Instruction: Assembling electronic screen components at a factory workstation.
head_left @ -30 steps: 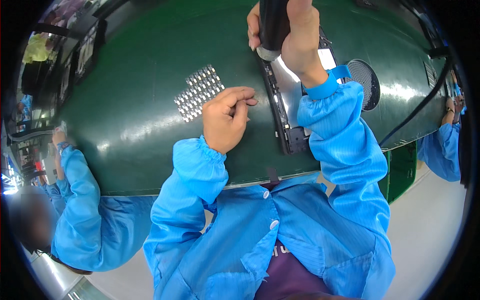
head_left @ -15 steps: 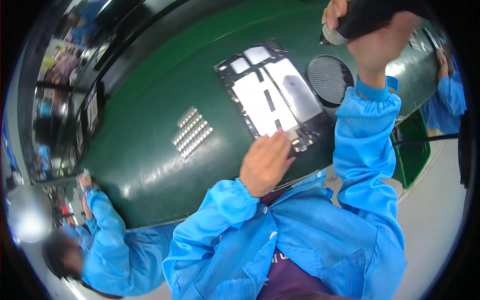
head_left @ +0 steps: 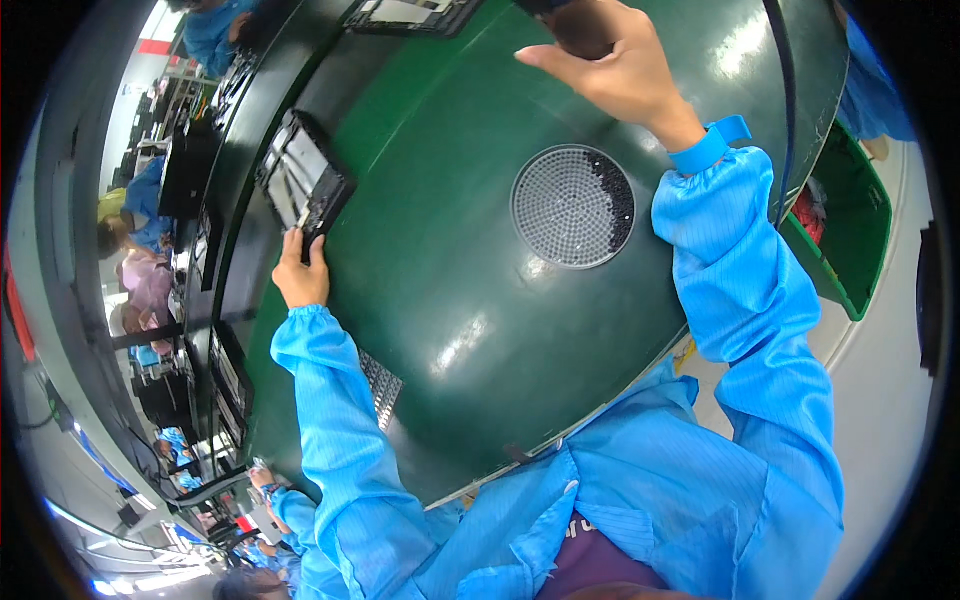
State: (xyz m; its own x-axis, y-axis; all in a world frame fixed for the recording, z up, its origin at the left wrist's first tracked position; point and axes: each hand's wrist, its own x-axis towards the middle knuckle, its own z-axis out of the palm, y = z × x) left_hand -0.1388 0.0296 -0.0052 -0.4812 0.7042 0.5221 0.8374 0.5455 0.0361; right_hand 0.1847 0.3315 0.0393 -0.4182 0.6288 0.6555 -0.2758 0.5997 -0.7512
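My left hand (head_left: 302, 275) grips the near end of a flat black-framed device chassis (head_left: 312, 172) with pale panels, thumb and fingers at its edge. The chassis sits at the table's far left, against the dark rail. My right hand (head_left: 640, 75), a blue band at its wrist, is raised at the far side. Its fingers wrap round a dark powered screwdriver (head_left: 583, 30), whose tip is out of view. Nearer than that hand lies a round grey dimpled tray (head_left: 562, 205), with small dark screws (head_left: 612, 195) gathered along its right side.
A sheet of small pale pads (head_left: 381, 388) lies partly under my left forearm. Another chassis (head_left: 415, 12) rests at the far edge. Along the left runs a black conveyor (head_left: 240, 215) bearing more units. A green bin (head_left: 860, 230) stands at the right, below a hanging dark cable (head_left: 787, 100).
The chassis has gone from the table before me to the far left with my left hand. My right hand still holds the screwdriver. The whole view has swung.
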